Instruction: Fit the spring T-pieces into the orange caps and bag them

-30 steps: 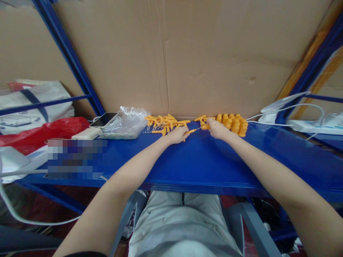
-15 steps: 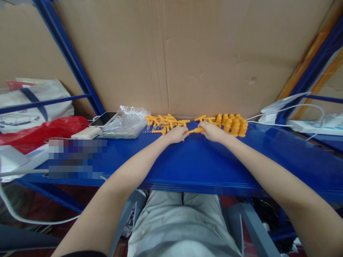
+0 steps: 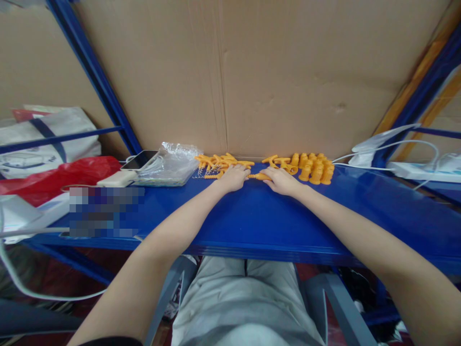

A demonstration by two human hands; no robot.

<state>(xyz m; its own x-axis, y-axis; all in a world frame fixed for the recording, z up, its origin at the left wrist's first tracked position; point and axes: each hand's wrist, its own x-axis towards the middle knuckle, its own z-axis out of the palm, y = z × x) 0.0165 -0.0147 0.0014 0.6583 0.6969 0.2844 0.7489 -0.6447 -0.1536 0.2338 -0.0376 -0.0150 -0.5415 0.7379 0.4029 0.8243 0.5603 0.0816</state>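
Holding one orange rod (image 3: 258, 177) between them, left hand (image 3: 234, 178) and right hand (image 3: 281, 180) meet mid-bench, each grip pinched on an end of it, so both are closed on that piece. Rod lies flat on the blue bench (image 3: 252, 216), far side, near the cardboard wall (image 3: 259, 77).

Progress, as a guess: at 1 o'clock from the hands a batch of orange caps (image 3: 315, 168) stands in a tight group, looks sorted or finished. At 11 o'clock a loose pile of orange T-pieces (image 3: 219, 163) with small springs (image 3: 205, 173) just beside it, looks still to be worked. One piece in hand; roughly midway, can't count.

Near edge of bench bare under the forearms; grey trousers below. At 10 o'clock: clear plastic bag (image 3: 169, 166), phone (image 3: 139, 160), white power bank (image 3: 117, 179), red bag (image 3: 54, 178). At 2 o'clock: white power strip (image 3: 414, 170) and cable (image 3: 392, 144). Blue rack posts (image 3: 93, 81) frame the cardboard.
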